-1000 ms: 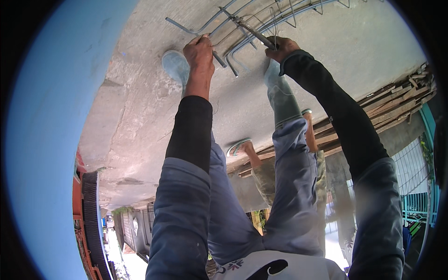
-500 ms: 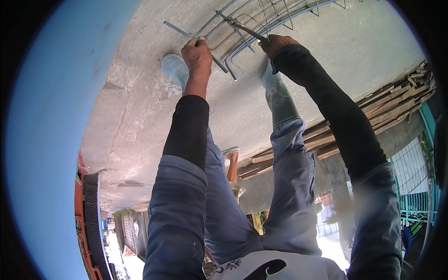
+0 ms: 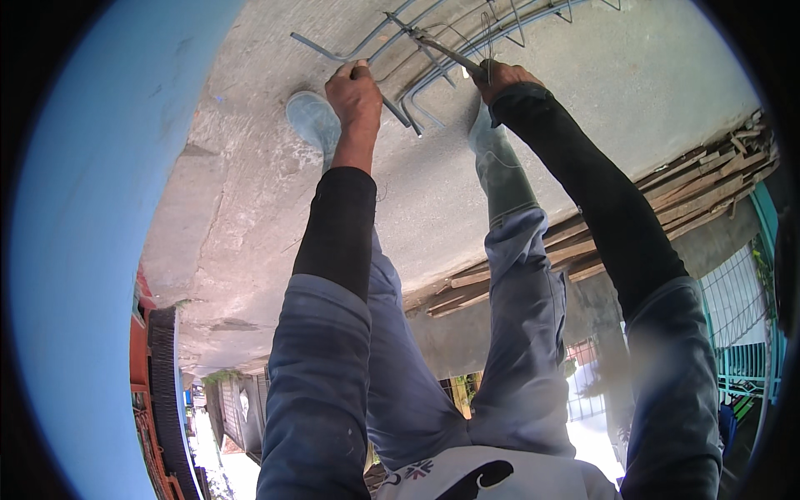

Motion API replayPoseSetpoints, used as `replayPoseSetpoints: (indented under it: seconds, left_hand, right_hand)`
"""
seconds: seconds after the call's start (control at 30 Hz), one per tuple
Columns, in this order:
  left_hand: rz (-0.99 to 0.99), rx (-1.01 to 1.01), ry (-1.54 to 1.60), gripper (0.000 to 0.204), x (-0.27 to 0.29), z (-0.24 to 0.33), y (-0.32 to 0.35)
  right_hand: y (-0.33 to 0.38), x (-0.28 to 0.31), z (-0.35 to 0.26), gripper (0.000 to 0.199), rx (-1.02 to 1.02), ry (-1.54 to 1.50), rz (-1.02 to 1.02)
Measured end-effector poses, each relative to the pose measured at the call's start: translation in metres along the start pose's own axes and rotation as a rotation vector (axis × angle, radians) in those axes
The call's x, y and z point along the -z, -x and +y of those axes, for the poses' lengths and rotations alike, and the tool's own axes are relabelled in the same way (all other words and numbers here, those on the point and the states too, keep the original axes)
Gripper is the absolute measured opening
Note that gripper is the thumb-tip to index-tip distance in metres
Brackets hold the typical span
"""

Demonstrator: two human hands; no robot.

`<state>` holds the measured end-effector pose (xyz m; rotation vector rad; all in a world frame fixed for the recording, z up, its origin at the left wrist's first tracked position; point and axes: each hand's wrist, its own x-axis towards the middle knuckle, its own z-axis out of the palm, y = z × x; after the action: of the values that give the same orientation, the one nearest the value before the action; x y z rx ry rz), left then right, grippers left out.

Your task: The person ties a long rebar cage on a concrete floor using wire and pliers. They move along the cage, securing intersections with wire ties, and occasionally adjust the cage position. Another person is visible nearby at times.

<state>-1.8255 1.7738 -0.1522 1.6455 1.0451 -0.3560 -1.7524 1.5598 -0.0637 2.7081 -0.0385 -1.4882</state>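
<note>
A bundle of bent steel reinforcing rods (image 3: pixel 467 42) lies on the concrete floor (image 3: pixel 250 192) at the top of the view. The left hand (image 3: pixel 354 96) is closed around one rod (image 3: pixel 392 107). The right hand (image 3: pixel 500 79) grips a thin metal tool (image 3: pixel 446 52) laid across the rods. A rubber boot (image 3: pixel 310 121) stands just beside the left hand; stacked timber planks (image 3: pixel 692 196) lie well apart, to the right.

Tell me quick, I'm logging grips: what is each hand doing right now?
Left hand: closed around a steel bar of the rebar frame.
Right hand: closed on a thin metal tool.
</note>
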Motion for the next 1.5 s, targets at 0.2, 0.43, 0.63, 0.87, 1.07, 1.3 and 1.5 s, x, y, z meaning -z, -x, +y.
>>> replayPoseSetpoints:
  seconds: [0.2, 0.43, 0.63, 0.87, 1.07, 1.3, 1.5]
  left_hand:
    - [-0.010, 0.048, -0.121, 0.029, 0.005, 0.002, -0.004]
    - [-0.017, 0.040, -0.107, 0.029, 0.002, 0.004, -0.006]
    - [0.020, 0.008, -0.130, 0.029, 0.004, 0.002, -0.006]
    - [0.038, 0.014, -0.115, 0.028, 0.005, 0.005, -0.005]
    - [0.012, -0.017, -0.007, 0.028, 0.001, 0.006, -0.004]
    - [0.032, -0.031, 0.031, 0.025, -0.001, -0.003, -0.008]
    - [0.042, -0.079, 0.015, 0.025, 0.001, -0.010, -0.010]
  right_hand:
    - [0.013, 0.038, -0.038, 0.050, -0.344, -0.592, -0.494]
    - [0.014, 0.038, -0.023, 0.061, -0.234, -1.225, -0.918]
    - [0.026, 0.062, -0.044, 0.048, 0.054, 0.030, -0.037]
    - [0.017, 0.058, -0.034, 0.027, 0.382, 0.656, 0.508]
    - [-0.048, 0.087, -0.024, 0.027, -0.248, -0.108, -0.475]
    - [-0.038, 0.078, -0.006, 0.022, -0.434, -0.687, -0.786]
    - [-0.025, 0.065, -0.001, 0.029, -0.379, -0.948, -0.853]
